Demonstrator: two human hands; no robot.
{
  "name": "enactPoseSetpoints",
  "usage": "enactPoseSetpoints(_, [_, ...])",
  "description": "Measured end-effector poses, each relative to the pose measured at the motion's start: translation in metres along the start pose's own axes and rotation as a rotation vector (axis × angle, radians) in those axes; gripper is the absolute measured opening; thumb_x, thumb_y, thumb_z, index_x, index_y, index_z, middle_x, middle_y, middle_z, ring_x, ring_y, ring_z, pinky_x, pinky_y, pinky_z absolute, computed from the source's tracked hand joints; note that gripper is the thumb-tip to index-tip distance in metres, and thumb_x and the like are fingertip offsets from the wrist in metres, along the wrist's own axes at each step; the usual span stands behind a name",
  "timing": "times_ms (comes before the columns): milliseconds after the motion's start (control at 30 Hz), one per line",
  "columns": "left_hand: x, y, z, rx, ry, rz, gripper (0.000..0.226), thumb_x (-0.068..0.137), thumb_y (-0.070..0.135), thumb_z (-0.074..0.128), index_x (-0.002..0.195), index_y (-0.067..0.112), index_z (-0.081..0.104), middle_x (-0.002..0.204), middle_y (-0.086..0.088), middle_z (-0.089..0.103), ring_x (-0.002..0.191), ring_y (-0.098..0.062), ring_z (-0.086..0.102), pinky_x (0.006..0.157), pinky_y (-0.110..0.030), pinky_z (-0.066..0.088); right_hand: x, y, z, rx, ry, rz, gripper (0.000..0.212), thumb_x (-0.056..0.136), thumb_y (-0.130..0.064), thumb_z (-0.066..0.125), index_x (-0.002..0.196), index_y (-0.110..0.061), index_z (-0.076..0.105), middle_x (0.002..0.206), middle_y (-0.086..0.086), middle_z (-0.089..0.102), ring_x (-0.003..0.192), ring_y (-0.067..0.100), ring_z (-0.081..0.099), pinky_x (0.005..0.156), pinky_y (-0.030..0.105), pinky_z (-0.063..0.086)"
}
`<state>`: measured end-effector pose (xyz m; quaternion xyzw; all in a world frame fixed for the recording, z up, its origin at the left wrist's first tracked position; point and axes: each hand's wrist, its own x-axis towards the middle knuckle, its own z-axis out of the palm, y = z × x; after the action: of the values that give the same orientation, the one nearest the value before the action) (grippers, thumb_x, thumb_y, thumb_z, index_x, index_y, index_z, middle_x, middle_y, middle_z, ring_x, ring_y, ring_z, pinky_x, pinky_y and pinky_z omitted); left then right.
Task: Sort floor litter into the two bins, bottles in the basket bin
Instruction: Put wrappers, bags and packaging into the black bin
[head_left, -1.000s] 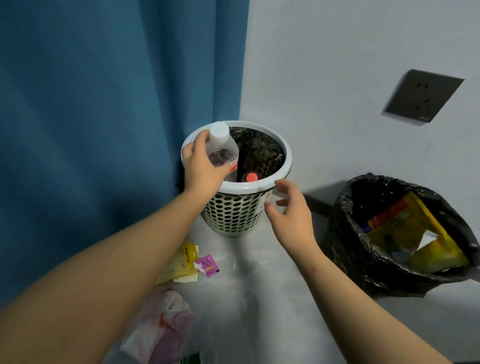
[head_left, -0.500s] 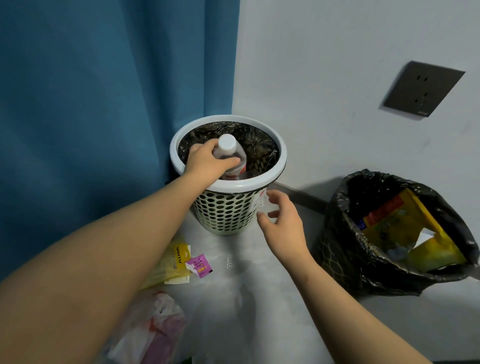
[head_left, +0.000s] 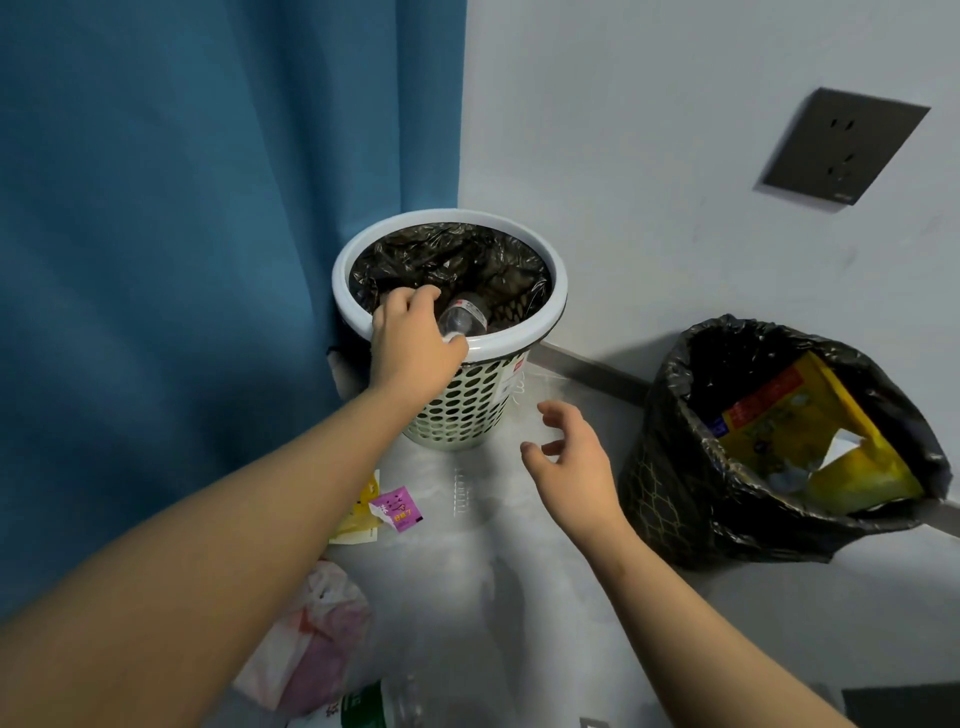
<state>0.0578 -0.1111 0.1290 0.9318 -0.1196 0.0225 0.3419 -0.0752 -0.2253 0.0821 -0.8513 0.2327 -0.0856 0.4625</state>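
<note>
A blue curtain (head_left: 182, 260) hangs to the left of the left hand (head_left: 413, 345), and a pale wall (head_left: 649, 156) rises beyond both hands. The grey floor (head_left: 519, 597) lies under them.

To the right of the right hand (head_left: 576, 462) stands a bin lined with a black bag (head_left: 675, 493), its mouth wide. Inside it lies a big yellow packet (head_left: 831, 441) with a red strip, along with some crumpled pale scraps.

Straight ahead of the left hand, in the corner where curtain meets wall, stands the white basket bin (head_left: 467, 410) with holes in its side and a black liner (head_left: 467, 260) inside.

A pink and white plastic bag (head_left: 317, 634) lies on the floor under the left forearm.

The left hand reaches over the near rim of the basket bin, with its fingers and thumb curled round the cap end of a clear bottle (head_left: 464, 319). The bottle is tilted, and its body points down inside the liner.

The right hand hovers above the floor between the two bins, palm down, fingers spread and loosely bent. It holds nothing and touches nothing.

Another bottle with a green label (head_left: 379, 706) lies on the floor well behind the left hand, at the bottom edge.

A yellow wrapper (head_left: 358, 525) and a small purple sachet (head_left: 397, 509) lie touching each other on the floor, just beside the left forearm.
</note>
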Motion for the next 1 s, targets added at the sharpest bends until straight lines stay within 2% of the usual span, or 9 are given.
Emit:
enactPoseSetpoints(133, [-0.039, -0.002, 0.009, 0.03, 0.114, 0.115, 0.044, 0.084, 0.018, 0.058, 0.128, 0.016, 0.051, 0.127, -0.007, 0.045, 0.122, -0.026, 0.037, 0.098, -0.033, 0.031, -0.012, 0.016, -0.002, -0.026, -0.009, -0.009, 0.044, 0.088, -0.016, 0.056, 0.13, -0.019, 0.045, 0.132, -0.001, 0.048, 0.096, 0.013, 0.053, 0.082, 0.025, 0.042])
enactPoseSetpoints(233, [-0.075, -0.009, 0.025, 0.012, 0.066, 0.239, 0.037, 0.081, 0.014, 0.061, 0.119, 0.012, 0.059, 0.115, -0.01, 0.052, 0.11, -0.027, 0.046, 0.09, -0.032, 0.037, -0.026, 0.036, -0.003, -0.064, -0.031, -0.004, 0.042, 0.088, -0.016, 0.056, 0.129, -0.02, 0.045, 0.13, -0.002, 0.048, 0.095, 0.013, 0.052, 0.083, 0.026, 0.042])
enactPoseSetpoints(367, [-0.128, -0.028, 0.062, 0.041, -0.24, 0.282, 0.033, 0.084, 0.018, 0.059, 0.117, 0.016, 0.058, 0.117, -0.005, 0.051, 0.112, -0.022, 0.048, 0.094, -0.03, 0.039, -0.056, 0.078, -0.005, -0.168, -0.096, 0.035, 0.043, 0.087, -0.017, 0.057, 0.128, -0.024, 0.047, 0.13, -0.003, 0.048, 0.097, 0.013, 0.053, 0.092, 0.033, 0.044])
enactPoseSetpoints(467, [-0.162, -0.046, 0.088, 0.075, -0.448, 0.261, 0.035, 0.085, 0.02, 0.057, 0.119, 0.018, 0.056, 0.121, -0.003, 0.049, 0.115, -0.023, 0.049, 0.099, -0.034, 0.04, -0.082, 0.117, -0.004, -0.274, -0.263, 0.126, 0.055, 0.085, -0.02, 0.061, 0.136, -0.023, 0.04, 0.14, 0.004, 0.041, 0.119, 0.021, 0.047, 0.101, 0.029, 0.036])
enactPoseSetpoints(567, [-0.195, -0.06, 0.112, 0.153, -0.625, 0.212, 0.037, 0.087, 0.024, 0.055, 0.124, 0.021, 0.053, 0.128, -0.001, 0.046, 0.12, -0.021, 0.046, 0.101, -0.032, 0.039, -0.112, 0.153, -0.002, -0.451, -0.537, 0.295, 0.078, 0.08, -0.038, 0.064, 0.145, -0.036, 0.021, 0.154, 0.007, 0.014, 0.139, 0.032, 0.021, 0.112, 0.04, 0.027])
enactPoseSetpoints(633, [-0.213, -0.069, 0.123, 0.179, -0.711, 0.2, 0.037, 0.087, 0.025, 0.053, 0.124, 0.022, 0.052, 0.129, -0.001, 0.045, 0.122, -0.021, 0.044, 0.102, -0.032, 0.038, -0.128, 0.167, -0.003, -0.528, -0.661, 0.344, 0.085, 0.079, -0.044, 0.065, 0.146, -0.042, 0.012, 0.157, 0.002, -0.004, 0.142, 0.036, 0.006, 0.113, 0.047, 0.024])
enactPoseSetpoints(700, [-0.225, -0.077, 0.13, 0.185, -0.773, 0.191, 0.037, 0.087, 0.025, 0.053, 0.123, 0.021, 0.052, 0.128, -0.001, 0.046, 0.121, -0.021, 0.044, 0.101, -0.033, 0.039, -0.141, 0.174, -0.004, -0.595, -0.714, 0.344, 0.092, 0.076, -0.043, 0.068, 0.145, -0.044, 0.008, 0.157, 0.0, -0.01, 0.142, 0.036, 0.002, 0.113, 0.047, 0.024])
enactPoseSetpoints(833, [-0.237, -0.09, 0.136, 0.19, -0.807, 0.153, 0.036, 0.086, 0.023, 0.052, 0.122, 0.021, 0.052, 0.125, -0.001, 0.047, 0.117, -0.021, 0.048, 0.097, -0.03, 0.041, -0.159, 0.189, 0.001, -0.732, -0.707, 0.33, 0.094, 0.071, -0.04, 0.068, 0.143, -0.045, 0.008, 0.154, 0.0, 0.0, 0.137, 0.033, 0.013, 0.109, 0.048, 0.031])
enactPoseSetpoints(1000, [-0.244, -0.101, 0.138, 0.203, -0.779, 0.146, 0.038, 0.086, 0.022, 0.051, 0.124, 0.021, 0.052, 0.127, 0.0, 0.049, 0.121, -0.022, 0.044, 0.099, -0.028, 0.039, -0.176, 0.204, 0.01, -0.721, -0.587, 0.293, 0.065, 0.087, -0.039, 0.048, 0.143, -0.042, 0.015, 0.144, 0.004, 0.018, 0.126, 0.032, 0.029, 0.1, 0.045, 0.043])
